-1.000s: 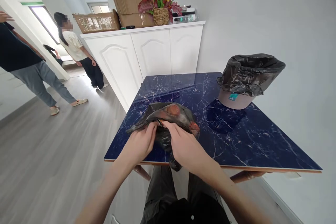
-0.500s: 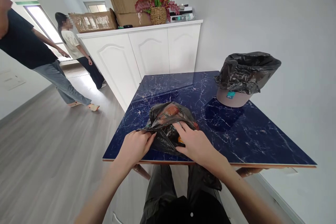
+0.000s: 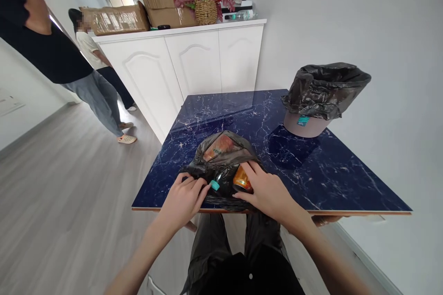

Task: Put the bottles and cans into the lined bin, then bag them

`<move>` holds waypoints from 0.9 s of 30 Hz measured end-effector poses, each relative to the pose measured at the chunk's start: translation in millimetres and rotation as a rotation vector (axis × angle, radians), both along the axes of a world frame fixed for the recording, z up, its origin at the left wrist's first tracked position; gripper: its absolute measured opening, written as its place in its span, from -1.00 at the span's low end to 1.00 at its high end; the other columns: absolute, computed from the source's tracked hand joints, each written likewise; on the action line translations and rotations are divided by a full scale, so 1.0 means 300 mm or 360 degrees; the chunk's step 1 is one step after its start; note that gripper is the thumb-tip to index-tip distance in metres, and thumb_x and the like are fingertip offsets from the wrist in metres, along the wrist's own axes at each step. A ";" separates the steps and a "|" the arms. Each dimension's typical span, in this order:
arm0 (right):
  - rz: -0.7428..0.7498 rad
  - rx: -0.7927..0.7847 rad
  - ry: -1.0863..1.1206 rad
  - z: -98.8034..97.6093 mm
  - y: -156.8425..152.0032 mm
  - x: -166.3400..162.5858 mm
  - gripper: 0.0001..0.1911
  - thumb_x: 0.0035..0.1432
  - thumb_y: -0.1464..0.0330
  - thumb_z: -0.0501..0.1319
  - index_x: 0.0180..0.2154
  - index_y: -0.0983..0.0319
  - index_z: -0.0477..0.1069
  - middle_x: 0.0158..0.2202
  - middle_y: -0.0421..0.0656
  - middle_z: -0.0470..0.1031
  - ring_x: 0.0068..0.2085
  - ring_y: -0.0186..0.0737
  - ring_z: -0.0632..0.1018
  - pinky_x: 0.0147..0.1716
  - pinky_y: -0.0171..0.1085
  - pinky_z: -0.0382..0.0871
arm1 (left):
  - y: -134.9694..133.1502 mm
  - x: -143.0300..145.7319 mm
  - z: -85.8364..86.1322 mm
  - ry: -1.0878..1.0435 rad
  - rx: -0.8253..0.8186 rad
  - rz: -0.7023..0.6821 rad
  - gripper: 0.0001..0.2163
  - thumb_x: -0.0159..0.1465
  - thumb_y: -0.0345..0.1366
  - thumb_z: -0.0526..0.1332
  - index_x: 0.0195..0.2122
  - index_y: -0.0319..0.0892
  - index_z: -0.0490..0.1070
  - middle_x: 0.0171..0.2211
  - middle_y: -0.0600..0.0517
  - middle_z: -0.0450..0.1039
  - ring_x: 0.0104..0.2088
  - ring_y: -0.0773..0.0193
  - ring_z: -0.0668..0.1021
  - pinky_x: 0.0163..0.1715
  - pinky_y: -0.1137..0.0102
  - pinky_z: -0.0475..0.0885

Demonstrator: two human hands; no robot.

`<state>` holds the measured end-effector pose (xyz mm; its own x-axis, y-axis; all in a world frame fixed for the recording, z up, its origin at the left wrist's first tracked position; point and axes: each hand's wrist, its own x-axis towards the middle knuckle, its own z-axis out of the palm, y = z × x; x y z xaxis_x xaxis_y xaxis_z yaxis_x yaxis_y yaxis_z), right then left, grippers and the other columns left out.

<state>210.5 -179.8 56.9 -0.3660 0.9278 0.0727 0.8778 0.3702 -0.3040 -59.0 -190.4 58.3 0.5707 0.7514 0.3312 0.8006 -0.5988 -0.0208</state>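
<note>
A black plastic bag [image 3: 226,159] lies on the blue marbled table [image 3: 311,179] near its front edge, its mouth facing me. A reddish item [image 3: 219,146] shows through its thin film. In the opening are an orange can [image 3: 242,179] and a teal cap [image 3: 215,185], apparently on a clear bottle partly hidden by the bag. My left hand [image 3: 185,193] pinches the bag's left edge, its fingertips beside the cap. Around the can's right side curl the fingers of my right hand [image 3: 265,189], with its thumb below, near the bag's lower edge.
A grey bin [image 3: 306,128] lined with a black bag [image 3: 321,92] stands at the table's right rear. Behind is a white cabinet [image 3: 194,64] bearing cardboard boxes [image 3: 117,19] and a flower basket [image 3: 206,12]. Two people [image 3: 86,85] stand at the left.
The bag's mouth has widened, exposing more of the orange can and the teal cap. My left hand has shifted slightly right. One person at the left has moved rightward, an arm now raised.
</note>
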 end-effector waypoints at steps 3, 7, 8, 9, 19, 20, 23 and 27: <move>-0.0085 -0.0005 0.0137 -0.032 -0.004 0.018 -0.19 0.29 0.09 0.43 0.40 0.20 0.20 0.34 0.17 0.40 -0.01 0.18 0.70 -0.23 -0.09 0.56 | 0.001 -0.034 -0.044 0.0018 -0.0031 0.0162 -0.70 0.60 -0.20 0.01 -0.18 -0.13 0.48 -0.36 -0.03 0.66 -0.38 0.06 0.66 -0.06 0.11 0.41; -0.0214 -0.0042 0.0459 -0.074 -0.009 0.048 -0.27 0.30 0.00 0.39 0.32 0.20 0.28 0.15 0.08 0.52 -0.30 -0.06 0.68 -0.26 -0.09 0.54 | 0.002 -0.050 -0.080 0.0048 -0.0014 0.0284 -0.71 0.61 -0.21 -0.01 -0.10 -0.15 0.48 -0.33 -0.05 0.68 -0.36 0.04 0.66 -0.04 0.10 0.39; -0.0227 -0.0044 0.0555 -0.085 -0.009 0.057 -0.28 0.30 -0.02 0.38 0.30 0.20 0.30 0.10 0.05 0.54 -0.36 -0.12 0.65 -0.27 -0.10 0.54 | 0.001 -0.046 -0.082 0.0029 -0.0017 0.0302 -0.71 0.61 -0.20 -0.01 -0.08 -0.16 0.48 -0.33 -0.05 0.68 -0.32 0.03 0.67 -0.05 0.11 0.38; -0.0229 -0.0040 0.0651 -0.097 -0.008 0.065 -0.28 0.30 -0.05 0.37 0.29 0.20 0.31 0.05 0.03 0.55 -0.39 -0.15 0.62 -0.29 -0.12 0.53 | 0.000 -0.038 -0.082 -0.0003 -0.0030 0.0301 -0.71 0.62 -0.19 -0.01 -0.08 -0.16 0.47 -0.30 -0.05 0.68 -0.28 0.02 0.68 -0.05 0.12 0.38; -0.0273 -0.0013 0.1248 -0.215 0.020 0.081 -0.47 0.51 0.04 0.09 0.30 0.20 0.32 0.11 0.05 0.52 -0.22 -0.13 0.65 -0.06 -0.10 0.57 | 0.002 0.094 -0.110 -0.0130 0.0092 0.0299 -0.76 0.47 -0.07 0.26 -0.08 -0.15 0.54 -0.10 -0.17 0.60 -0.02 -0.13 0.55 -0.04 0.02 0.44; -0.0278 -0.0057 0.1320 -0.223 0.024 0.082 -0.44 0.50 0.03 0.09 0.34 0.19 0.28 0.11 0.04 0.52 -0.25 -0.15 0.65 -0.09 -0.12 0.58 | 0.004 0.097 -0.115 -0.0123 0.0108 0.0299 -0.78 0.46 -0.09 0.28 -0.10 -0.14 0.54 -0.10 -0.17 0.60 -0.02 -0.13 0.55 -0.05 0.03 0.44; -0.0301 -0.0218 0.1503 -0.237 0.033 0.091 -0.34 0.47 -0.02 0.13 0.40 0.20 0.22 -0.02 -0.02 0.59 -0.35 -0.16 0.63 -0.21 -0.16 0.60 | 0.007 0.098 -0.119 -0.0172 0.0145 0.0294 -0.81 0.46 -0.12 0.27 -0.13 -0.12 0.55 -0.14 -0.14 0.60 -0.05 -0.11 0.56 -0.08 0.06 0.45; -0.0393 -0.0304 0.1597 -0.242 0.038 0.097 -0.29 0.43 -0.04 0.16 0.40 0.23 0.23 -0.29 -0.14 0.61 -0.38 -0.09 0.64 -0.25 -0.14 0.59 | 0.010 0.085 -0.094 -0.0331 0.0244 0.0287 -0.83 0.43 -0.12 0.31 -0.14 -0.11 0.56 -0.22 -0.08 0.63 -0.12 -0.03 0.58 -0.11 0.10 0.47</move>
<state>239.7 -168.4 -15.7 -0.0180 0.9964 0.0822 0.2356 0.0842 -0.9682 -33.7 -187.5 30.1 0.3409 0.7668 0.5439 0.8901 -0.4494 0.0757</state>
